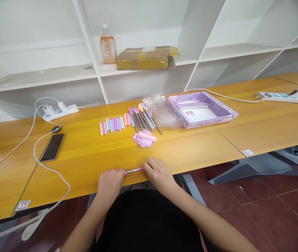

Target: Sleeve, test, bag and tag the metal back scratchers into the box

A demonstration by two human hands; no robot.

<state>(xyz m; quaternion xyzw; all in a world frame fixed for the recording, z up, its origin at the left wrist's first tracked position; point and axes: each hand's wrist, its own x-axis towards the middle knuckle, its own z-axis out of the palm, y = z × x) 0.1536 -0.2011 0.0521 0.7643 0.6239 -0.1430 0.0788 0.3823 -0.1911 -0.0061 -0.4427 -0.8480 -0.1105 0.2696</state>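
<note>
A slim back scratcher (133, 170) with a metal rod and pink ends is stretched between my hands, just above the near table edge. My left hand (112, 180) is closed on its left end, and my right hand (159, 172) grips the right end; both ends are partly hidden by fingers. Beyond them lies a pile of back scratchers (145, 119) with metal rods and pink, purple and yellow claw heads. Left of that pile, a row of pastel handle sleeves (116, 123) lies side by side. Small pink printed cards (145, 138) are heaped in front of the pile.
A purple display box (203, 122) and clear plastic bag (160, 110) lie to the right. At left are a phone (53, 147), a white cable (56, 171) and a power strip (61, 112). A bottle (108, 47) and taped carton (143, 58) stand on the shelf.
</note>
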